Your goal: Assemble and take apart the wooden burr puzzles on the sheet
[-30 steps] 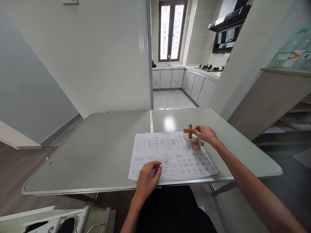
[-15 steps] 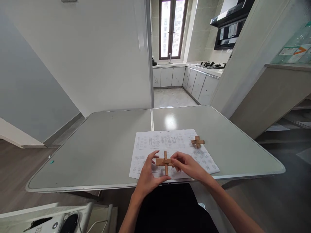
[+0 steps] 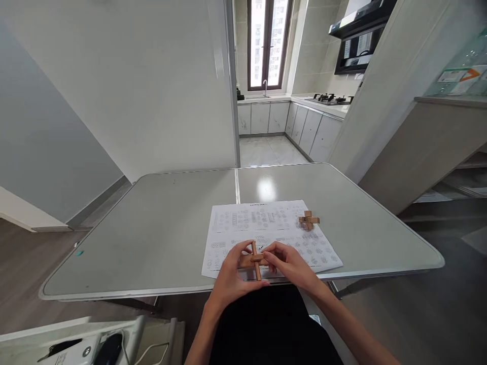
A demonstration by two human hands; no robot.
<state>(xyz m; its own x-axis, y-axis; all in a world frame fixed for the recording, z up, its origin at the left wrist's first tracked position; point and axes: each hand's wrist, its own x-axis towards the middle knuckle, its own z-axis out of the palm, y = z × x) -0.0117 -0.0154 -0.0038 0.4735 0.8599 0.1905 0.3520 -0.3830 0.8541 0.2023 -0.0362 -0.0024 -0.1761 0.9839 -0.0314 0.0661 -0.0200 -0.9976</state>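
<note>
Between my hands is a cross-shaped wooden puzzle (image 3: 257,258), made of a flat bar lying sideways and a thin rod crossing it. My left hand (image 3: 232,271) spans the rod, fingertips at its far end and thumb at its near end. With thumb and fingers my right hand (image 3: 287,263) pinches the right end of the flat bar, hiding that end. Under both hands lies a printed sheet (image 3: 222,223) with rows of small diagrams. A second wooden puzzle (image 3: 309,220), assembled from crossing blocks, rests at the sheet's right edge, apart from my hands.
The pale table (image 3: 171,228) has a seam and a metal rim. A small teal bit (image 3: 79,253) lies near its left edge. At lower left stands a white container (image 3: 129,339) with a cable and dark items. Beyond the table, a doorway opens to a kitchen.
The fingers of my left hand have closed onto the rod's far end. The puzzle has tilted and shifted slightly left and nearer, with my right hand still on the bar.
</note>
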